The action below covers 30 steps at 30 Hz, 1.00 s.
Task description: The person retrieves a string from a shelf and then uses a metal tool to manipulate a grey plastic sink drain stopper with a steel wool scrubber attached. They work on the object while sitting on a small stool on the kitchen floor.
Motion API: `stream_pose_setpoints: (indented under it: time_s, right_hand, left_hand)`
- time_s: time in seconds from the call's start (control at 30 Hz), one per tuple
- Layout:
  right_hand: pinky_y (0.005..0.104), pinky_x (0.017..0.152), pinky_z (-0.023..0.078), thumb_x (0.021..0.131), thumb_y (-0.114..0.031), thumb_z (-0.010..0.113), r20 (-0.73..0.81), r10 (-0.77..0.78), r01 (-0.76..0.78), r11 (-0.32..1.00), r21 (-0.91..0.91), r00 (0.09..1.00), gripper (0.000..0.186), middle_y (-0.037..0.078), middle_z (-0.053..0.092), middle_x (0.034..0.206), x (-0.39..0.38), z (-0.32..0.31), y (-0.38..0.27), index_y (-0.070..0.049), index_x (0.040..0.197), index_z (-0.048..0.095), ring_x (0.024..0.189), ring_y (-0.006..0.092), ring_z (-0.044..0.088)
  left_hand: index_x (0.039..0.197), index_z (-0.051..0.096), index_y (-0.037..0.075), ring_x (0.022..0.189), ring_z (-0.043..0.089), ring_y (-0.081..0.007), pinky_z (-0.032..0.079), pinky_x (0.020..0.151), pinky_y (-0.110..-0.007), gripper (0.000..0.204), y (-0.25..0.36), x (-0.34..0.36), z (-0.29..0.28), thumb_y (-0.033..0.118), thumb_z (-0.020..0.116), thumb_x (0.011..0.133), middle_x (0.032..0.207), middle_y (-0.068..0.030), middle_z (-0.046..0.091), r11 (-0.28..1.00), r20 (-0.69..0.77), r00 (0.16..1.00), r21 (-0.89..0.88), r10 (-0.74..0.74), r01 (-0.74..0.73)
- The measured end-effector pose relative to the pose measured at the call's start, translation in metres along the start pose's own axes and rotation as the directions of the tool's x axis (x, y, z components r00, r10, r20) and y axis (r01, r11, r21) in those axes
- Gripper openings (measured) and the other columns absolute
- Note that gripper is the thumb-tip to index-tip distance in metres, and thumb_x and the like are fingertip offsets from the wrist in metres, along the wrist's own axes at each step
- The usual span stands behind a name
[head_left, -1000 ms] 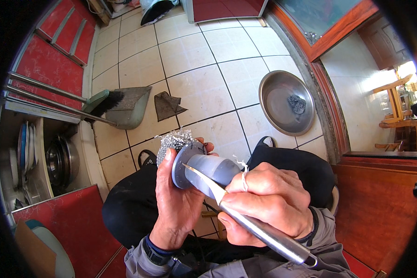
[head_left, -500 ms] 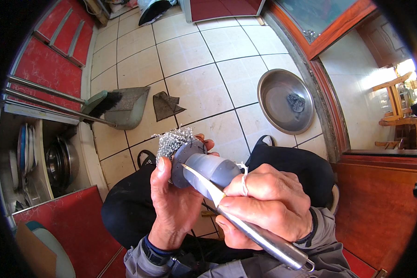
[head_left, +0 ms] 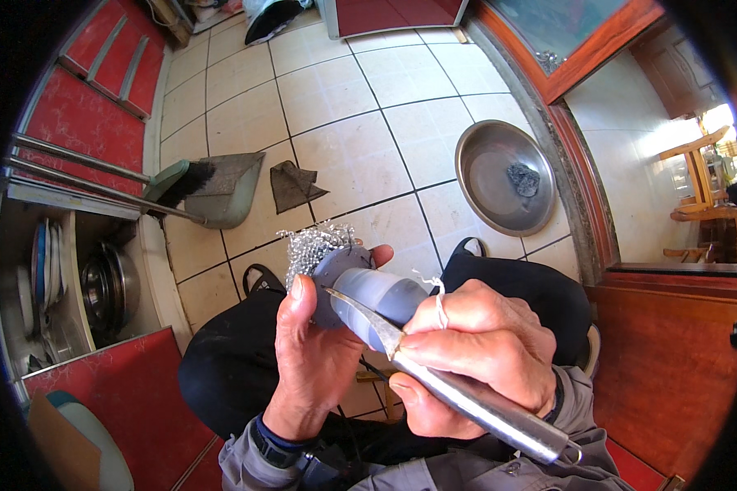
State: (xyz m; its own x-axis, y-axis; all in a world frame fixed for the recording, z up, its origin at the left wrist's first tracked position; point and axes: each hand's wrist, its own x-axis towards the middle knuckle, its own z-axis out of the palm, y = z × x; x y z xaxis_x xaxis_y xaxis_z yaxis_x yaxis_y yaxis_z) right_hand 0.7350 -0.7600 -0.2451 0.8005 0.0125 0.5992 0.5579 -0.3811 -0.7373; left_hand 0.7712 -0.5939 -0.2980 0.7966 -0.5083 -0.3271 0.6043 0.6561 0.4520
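My left hand (head_left: 307,352) is closed around a grey plastic piece (head_left: 370,290) with a round flange and cylindrical body, topped by a silvery tangle of metal scrubbing mesh (head_left: 315,247). My right hand (head_left: 483,364) grips a steel-handled tool (head_left: 504,413) with a narrow curved blade angled across the cylinder, its tip at the flange near my left thumb. My right fingers also rest at the cylinder's near end, where a white string loop (head_left: 440,296) hangs by them. Which fingers touch the cylinder underneath is hidden.
Left are a dustpan and brush (head_left: 225,209), red cupboards (head_left: 82,123) and an open shelf of plates and pans (head_left: 110,286). A dark cloth (head_left: 295,184) lies on the tiles (head_left: 344,98). A steel basin (head_left: 483,196) holding a grey lump stands right, beside a wooden doorway (head_left: 590,196).
My right hand and the tool have shifted slightly, the handle's end moving right and a little up since half a second ago. The flanged piece has tilted slightly in my left hand.
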Motion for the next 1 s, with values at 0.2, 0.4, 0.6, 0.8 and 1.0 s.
stream_pose_setpoints:
  time_s: [0.2, 0.4, 0.6, 0.8, 1.0]
  right_hand:
    - [0.0305, 0.057, 0.057, 0.068, -0.008, 0.083, -0.053, -0.006, 0.005, 1.000, -0.012, 0.999, 0.035, 0.014, 0.066, 0.088, 0.0022, -0.0030, 0.0001, -0.001, 0.098, 0.067, 0.068, 0.0230, 0.069]
    - [0.0276, 0.055, 0.055, 0.066, -0.009, 0.084, -0.075, 0.036, -0.039, 0.998, -0.045, 0.997, 0.035, 0.012, 0.067, 0.085, 0.0036, -0.0035, -0.0006, -0.003, 0.095, 0.066, 0.064, 0.0215, 0.070]
    - [0.0266, 0.055, 0.054, 0.066, -0.010, 0.085, -0.079, 0.061, -0.067, 0.996, -0.065, 0.995, 0.035, 0.011, 0.068, 0.084, 0.0042, -0.0049, -0.0020, -0.004, 0.094, 0.066, 0.064, 0.0207, 0.070]
    - [0.0266, 0.055, 0.054, 0.066, -0.009, 0.084, -0.073, 0.053, -0.057, 0.997, -0.060, 0.996, 0.035, 0.012, 0.068, 0.084, 0.0045, -0.0059, -0.0021, -0.004, 0.095, 0.065, 0.065, 0.0213, 0.070]
    - [0.0275, 0.055, 0.055, 0.067, -0.009, 0.084, -0.080, 0.062, -0.068, 0.996, -0.065, 0.995, 0.035, 0.012, 0.067, 0.085, 0.0038, -0.0057, -0.0017, -0.003, 0.096, 0.065, 0.065, 0.0217, 0.070]
  left_hand:
    - [0.142, 0.044, -0.001, 0.105, 0.064, -0.0252, 0.055, 0.082, -0.037, 0.071, 0.0000, 0.0010, 0.0023, 0.052, 0.052, 0.095, 0.145, -0.0226, 0.048, 0.997, 0.076, 0.995, -0.052, 0.063, -0.060]
    - [0.144, 0.043, 0.003, 0.126, 0.056, -0.0310, 0.045, 0.107, -0.043, 0.077, -0.0002, -0.0006, 0.0016, 0.060, 0.049, 0.093, 0.148, -0.0248, 0.045, 0.993, 0.036, 0.999, 0.119, 0.022, -0.026]
    - [0.145, 0.040, 0.001, 0.120, 0.059, -0.0278, 0.048, 0.096, -0.038, 0.080, -0.0019, -0.0035, 0.0054, 0.061, 0.050, 0.094, 0.149, -0.0240, 0.045, 0.979, 0.034, 0.999, 0.201, 0.038, -0.044]
    - [0.144, 0.041, -0.004, 0.107, 0.065, -0.0219, 0.055, 0.072, -0.028, 0.079, -0.0030, -0.0013, 0.0071, 0.056, 0.054, 0.096, 0.149, -0.0233, 0.045, 0.994, 0.033, 0.999, 0.103, 0.035, -0.039]
    - [0.145, 0.040, -0.004, 0.107, 0.065, -0.0213, 0.055, 0.072, -0.028, 0.079, -0.0036, -0.0020, 0.0066, 0.057, 0.053, 0.096, 0.149, -0.0230, 0.045, 0.991, 0.022, 0.999, 0.127, 0.041, -0.043]
